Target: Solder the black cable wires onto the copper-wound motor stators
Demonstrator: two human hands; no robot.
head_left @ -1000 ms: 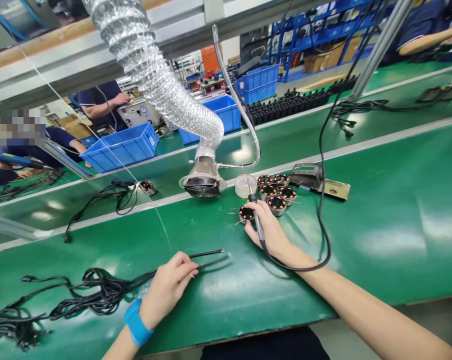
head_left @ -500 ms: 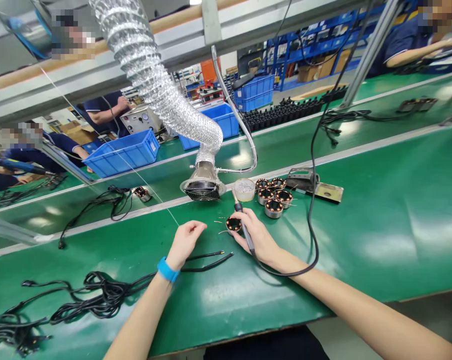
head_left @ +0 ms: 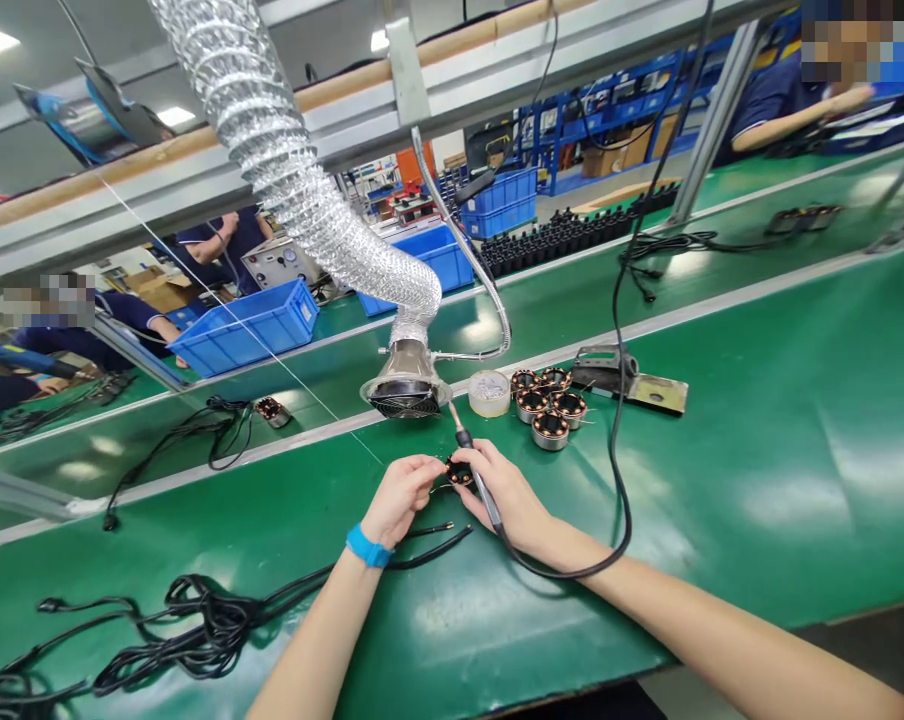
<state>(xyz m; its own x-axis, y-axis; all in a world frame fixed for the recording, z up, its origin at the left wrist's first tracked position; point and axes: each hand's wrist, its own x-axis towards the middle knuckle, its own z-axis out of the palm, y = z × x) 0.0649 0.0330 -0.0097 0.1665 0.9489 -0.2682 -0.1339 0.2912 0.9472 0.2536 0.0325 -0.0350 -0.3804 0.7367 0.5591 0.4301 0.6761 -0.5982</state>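
So the right hand is doing double duty: fingers curled around the soldering iron, while its thumb and fingertips bracket the copper-wound ring, roughly 5 o'clock from the extractor hood. Left hand sits at the ring's 8 o'clock, fingertips pinched narrow at its edge; can't tell what's between them, maybe a thin lead. My worry, assuming the iron's hot: with one hand managing both, any tilt to steady the ring swings the tip too, so it could brush the hood's rim or catch the left fingers. A snag on the looping cord could do the same. Iron's long axis runs 5 to 11 o'clock, tip toward 11, cord end at 5. The ring's round, so no real long axis; its opening seems to face up.
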